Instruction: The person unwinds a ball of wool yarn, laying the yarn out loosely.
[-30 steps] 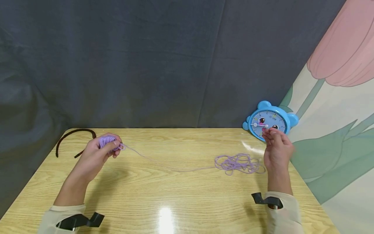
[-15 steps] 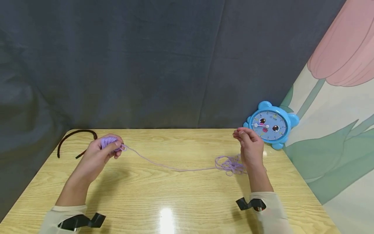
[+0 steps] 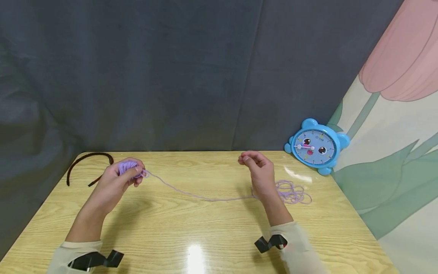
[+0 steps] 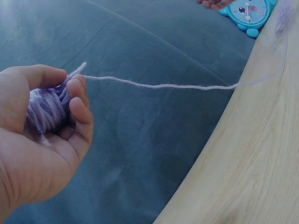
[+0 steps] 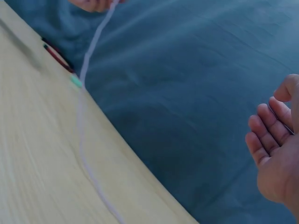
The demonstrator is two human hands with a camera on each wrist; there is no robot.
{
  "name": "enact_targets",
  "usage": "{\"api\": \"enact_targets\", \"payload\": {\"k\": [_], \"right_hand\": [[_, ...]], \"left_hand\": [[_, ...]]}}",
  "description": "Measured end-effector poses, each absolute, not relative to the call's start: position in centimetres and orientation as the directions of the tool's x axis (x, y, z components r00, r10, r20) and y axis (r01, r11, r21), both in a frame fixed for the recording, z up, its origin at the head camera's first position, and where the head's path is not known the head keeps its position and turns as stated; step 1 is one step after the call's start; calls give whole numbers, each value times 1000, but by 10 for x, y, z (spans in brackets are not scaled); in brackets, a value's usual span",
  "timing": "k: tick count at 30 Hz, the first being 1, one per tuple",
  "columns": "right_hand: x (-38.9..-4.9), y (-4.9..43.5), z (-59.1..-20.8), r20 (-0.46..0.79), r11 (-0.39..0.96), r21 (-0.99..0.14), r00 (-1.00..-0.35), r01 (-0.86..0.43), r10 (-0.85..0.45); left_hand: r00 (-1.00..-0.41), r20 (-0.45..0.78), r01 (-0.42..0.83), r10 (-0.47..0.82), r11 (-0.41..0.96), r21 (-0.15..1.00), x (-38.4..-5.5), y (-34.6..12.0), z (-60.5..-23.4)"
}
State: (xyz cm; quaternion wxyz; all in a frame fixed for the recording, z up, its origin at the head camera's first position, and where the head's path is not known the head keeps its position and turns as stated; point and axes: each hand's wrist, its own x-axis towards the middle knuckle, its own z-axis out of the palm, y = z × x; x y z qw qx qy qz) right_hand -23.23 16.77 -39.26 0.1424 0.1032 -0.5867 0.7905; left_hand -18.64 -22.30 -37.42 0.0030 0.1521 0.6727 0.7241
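Leftward, from in front of the blue clock [image 3: 316, 147], our right grip [image 3: 260, 170] has swung since the earlier frames, while our left grip [image 3: 114, 182] has hardly shifted. We see the wound bundle of purple yarn [image 4: 47, 110] inside the left grip, its fingers curled round the strands and its thumb pressing the end, where a short bit of yarn pokes out past the fingertips. From there a single strand [image 4: 163, 86] runs off to the right, sags to the wooden surface [image 3: 164, 224] and reaches the loose purple tangle [image 3: 291, 193], which lies below and to the right of the right grip, partly covered by it in the head view. We find that right grip raised and relaxed, fingers side by side and gently bent, thumb tip close to the forefinger. Beyond and to the left of the left grip lies a dark curved band [image 3: 90, 153], partly hidden by it. The clock stands tilted, beyond and to the right of the right grip. Behind both grips we have a dark curtain [image 3: 164, 76], and far to their right a flower-patterned wall [image 3: 400, 163].
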Motion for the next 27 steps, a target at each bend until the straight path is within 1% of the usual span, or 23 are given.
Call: {"api": "enact_targets", "payload": {"k": [4,14,27], "right_hand": [[-231,147,-396,311,-244,-919,-950,-311,40],[-229,106,-397,292,-208,-939,-954,-273,-66],[-225,67,-400,283,-205,-946,-948,-251,-144]], "left_hand": [[-954,216,199,208,-101,975,-186,-223,-374],[-954,214,199,210,-87,976,-187,-223,-374],[-954,211,195,212,-94,976,-185,-222,-372]]}}
